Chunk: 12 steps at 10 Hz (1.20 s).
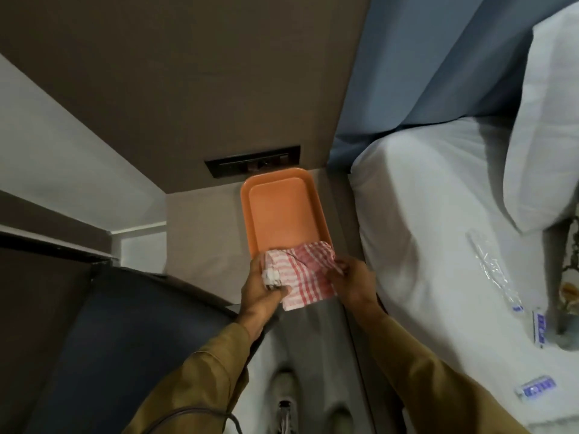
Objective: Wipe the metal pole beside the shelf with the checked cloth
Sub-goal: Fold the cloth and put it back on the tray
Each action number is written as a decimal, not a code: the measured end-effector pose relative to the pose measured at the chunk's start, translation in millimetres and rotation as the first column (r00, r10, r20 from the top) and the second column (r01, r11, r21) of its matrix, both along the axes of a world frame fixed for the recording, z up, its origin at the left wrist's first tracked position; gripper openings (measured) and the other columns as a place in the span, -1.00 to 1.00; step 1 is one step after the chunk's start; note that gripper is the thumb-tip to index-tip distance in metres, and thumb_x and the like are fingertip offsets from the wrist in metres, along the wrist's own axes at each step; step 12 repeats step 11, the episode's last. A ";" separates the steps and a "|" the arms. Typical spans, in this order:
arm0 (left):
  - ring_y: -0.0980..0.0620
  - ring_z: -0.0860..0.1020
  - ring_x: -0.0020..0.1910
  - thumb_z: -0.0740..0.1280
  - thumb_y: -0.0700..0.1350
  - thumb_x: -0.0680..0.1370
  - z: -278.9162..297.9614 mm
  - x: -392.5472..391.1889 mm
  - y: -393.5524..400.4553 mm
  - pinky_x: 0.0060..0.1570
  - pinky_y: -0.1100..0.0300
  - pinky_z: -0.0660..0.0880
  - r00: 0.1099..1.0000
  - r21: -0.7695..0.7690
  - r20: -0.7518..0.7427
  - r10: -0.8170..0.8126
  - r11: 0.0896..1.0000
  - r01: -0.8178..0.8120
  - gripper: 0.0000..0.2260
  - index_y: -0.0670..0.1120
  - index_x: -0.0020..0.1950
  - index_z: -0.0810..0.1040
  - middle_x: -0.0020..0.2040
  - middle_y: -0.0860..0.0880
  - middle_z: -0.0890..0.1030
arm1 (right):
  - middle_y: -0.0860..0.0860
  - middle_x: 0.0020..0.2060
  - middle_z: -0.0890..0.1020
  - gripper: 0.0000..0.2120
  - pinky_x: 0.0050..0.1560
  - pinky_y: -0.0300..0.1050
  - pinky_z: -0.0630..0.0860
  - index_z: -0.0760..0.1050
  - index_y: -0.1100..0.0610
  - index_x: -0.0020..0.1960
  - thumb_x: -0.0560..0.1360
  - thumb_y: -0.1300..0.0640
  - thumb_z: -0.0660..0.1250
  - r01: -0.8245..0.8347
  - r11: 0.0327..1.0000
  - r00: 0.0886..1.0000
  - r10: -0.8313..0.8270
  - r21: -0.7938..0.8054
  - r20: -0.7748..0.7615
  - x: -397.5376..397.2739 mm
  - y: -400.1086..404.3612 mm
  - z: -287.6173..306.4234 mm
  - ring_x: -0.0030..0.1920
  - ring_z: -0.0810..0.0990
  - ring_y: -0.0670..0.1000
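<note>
A red-and-white checked cloth [305, 272] lies bunched over the near edge of an orange tray [282, 208]. My left hand [263, 289] grips the cloth's left side together with a small white object. My right hand [351, 277] pinches the cloth's right corner. Both hands hold the cloth just above a narrow bedside surface. No metal pole can be made out clearly; a blurred metallic part [285, 415] shows at the bottom centre.
A bed with white sheets [438, 245] and a pillow [548, 120] fills the right side, with small packets [537, 386] and a plastic wrapper [492, 270] on it. A dark switch panel [253, 166] sits on the brown wall behind the tray. A dark chair or bag [125, 339] is at left.
</note>
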<state>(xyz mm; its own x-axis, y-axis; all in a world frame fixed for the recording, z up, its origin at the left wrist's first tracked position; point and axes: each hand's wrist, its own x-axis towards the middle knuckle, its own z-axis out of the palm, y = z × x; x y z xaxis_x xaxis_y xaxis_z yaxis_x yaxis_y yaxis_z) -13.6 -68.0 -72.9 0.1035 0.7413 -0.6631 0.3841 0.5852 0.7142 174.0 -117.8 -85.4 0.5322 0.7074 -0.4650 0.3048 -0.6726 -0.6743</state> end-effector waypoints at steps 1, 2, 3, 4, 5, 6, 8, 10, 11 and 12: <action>-0.13 0.57 0.47 0.47 -0.41 0.58 -15.8 11.4 9.1 0.49 0.15 0.56 0.997 0.117 -0.076 -0.013 0.993 0.022 -0.26 0.01 0.70 0.39 0.49 -0.11 0.55 | 0.13 0.06 0.75 -0.74 0.12 -0.17 0.60 0.65 0.18 0.23 0.56 0.17 0.38 -0.021 0.996 0.997 0.014 0.091 0.071 1.6 19.2 -11.2 0.05 0.74 0.10; -0.13 0.58 0.39 0.42 -0.39 0.62 -40.2 22.4 16.5 0.15 0.59 0.45 0.985 0.193 -0.173 -0.008 0.980 0.041 -0.44 -0.01 0.59 0.55 0.37 -0.12 0.51 | 0.12 0.10 0.74 -0.74 0.06 -0.31 0.59 0.60 0.17 0.27 0.60 0.20 0.33 -0.041 0.986 0.995 0.025 0.162 0.100 2.1 32.9 -30.4 -0.03 0.71 -0.01; -0.11 0.53 0.45 0.40 -0.36 0.65 -63.7 29.3 17.9 0.37 0.47 0.39 0.978 0.227 -0.208 0.034 0.974 0.015 -0.49 -0.06 0.58 0.56 0.42 -0.15 0.49 | 0.10 0.08 0.70 -0.78 -0.26 -0.73 0.37 0.53 0.16 0.26 0.63 0.22 0.27 -0.030 0.983 0.995 0.012 0.180 0.100 2.5 40.6 -57.6 -0.21 0.59 -0.26; -0.17 0.50 0.49 0.38 -0.33 0.66 -87.4 33.0 14.9 0.45 0.39 0.36 0.960 0.232 -0.279 0.036 0.972 0.031 -0.50 -0.10 0.61 0.52 0.50 -0.22 0.46 | 0.01 -0.06 0.64 -0.85 -0.36 -0.71 0.36 0.43 0.12 0.14 0.62 0.29 0.22 -0.019 0.983 0.995 -0.001 0.185 0.104 0.0 41.3 -86.8 -0.33 0.58 -0.41; -0.21 0.52 0.46 0.38 -0.24 0.70 -101.7 31.9 9.2 0.50 0.09 0.48 0.954 0.155 -0.282 -0.104 0.976 0.153 -0.48 -0.09 0.67 0.42 0.58 -0.23 0.38 | 0.13 0.01 0.68 -0.79 -0.16 -0.56 0.47 0.43 0.19 0.24 0.62 0.27 0.21 -0.090 0.987 0.990 0.074 0.135 0.121 -0.4 33.6 -107.5 -0.15 0.67 -0.06; -0.21 0.27 0.71 0.32 -0.02 0.73 -113.0 22.2 -6.7 0.71 -0.08 0.30 0.826 0.137 -0.418 -0.379 0.872 0.469 -0.44 -0.08 0.73 0.31 0.76 -0.17 0.10 | 0.17 0.26 0.61 -0.66 0.20 -0.05 0.61 0.45 0.16 0.38 0.66 0.07 0.19 -0.267 0.963 0.954 0.269 -0.032 0.134 -0.7 20.8 -122.9 0.16 0.66 0.20; -0.26 -0.02 0.81 0.00 0.19 0.79 -133.0 12.6 -11.2 0.81 -0.15 0.08 0.441 0.000 -0.730 -0.522 0.646 0.764 -0.38 -0.04 0.81 0.05 0.80 -0.23 -0.21 | 0.00 0.12 0.64 -0.69 0.11 0.11 0.66 0.44 -0.02 0.33 0.66 -0.11 0.16 -0.419 0.903 0.858 0.429 -0.096 0.282 4.0 16.9 -138.5 -0.02 0.69 0.01; -0.31 -0.17 0.81 0.00 0.20 0.78 -131.3 18.5 -5.3 0.76 -0.28 -0.21 0.272 -0.171 -0.762 -0.587 0.588 0.791 -0.38 0.03 0.81 -0.01 0.80 -0.25 -0.18 | 0.09 0.40 0.44 -0.52 0.39 0.16 0.48 0.31 0.05 0.46 0.62 -0.12 0.24 -0.515 0.841 0.771 0.540 -0.169 0.338 5.0 22.9 -130.0 0.39 0.44 0.17; -0.27 0.08 0.79 0.09 0.15 0.75 -101.8 25.5 8.6 0.80 -0.21 0.00 0.359 -0.048 -0.801 -0.479 0.649 0.760 -0.44 -0.01 0.74 0.24 0.79 -0.23 0.06 | -0.03 0.34 0.49 -0.66 0.32 -0.08 0.50 0.39 -0.04 0.40 0.68 -0.11 0.14 -0.368 0.930 0.902 0.350 0.024 0.253 -4.9 -3.5 -90.9 0.29 0.46 -0.03; -0.27 0.08 0.79 0.09 0.15 0.75 -101.8 25.5 8.6 0.80 -0.21 0.00 0.359 -0.048 -0.801 -0.479 0.649 0.760 -0.44 -0.01 0.74 0.24 0.79 -0.23 0.06 | -0.03 0.34 0.49 -0.66 0.32 -0.08 0.50 0.39 -0.04 0.40 0.68 -0.11 0.14 -0.368 0.930 0.902 0.350 0.024 0.253 -4.9 -3.5 -90.9 0.29 0.46 -0.03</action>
